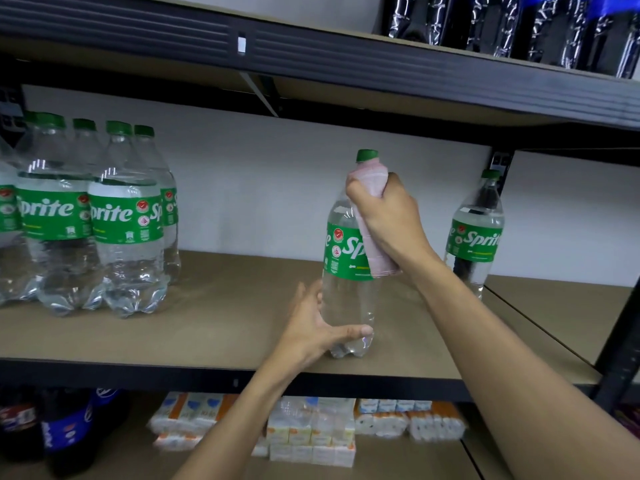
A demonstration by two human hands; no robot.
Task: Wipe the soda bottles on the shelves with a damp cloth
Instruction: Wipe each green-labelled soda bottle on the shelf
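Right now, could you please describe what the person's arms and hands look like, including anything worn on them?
Both forearms are bare as far as the frame shows; no sleeve is in view. The left hand and the right hand wear no gloves, and I see no watch, bracelet or ring. The left hand is slightly blurred, so fine details there are uncertain.
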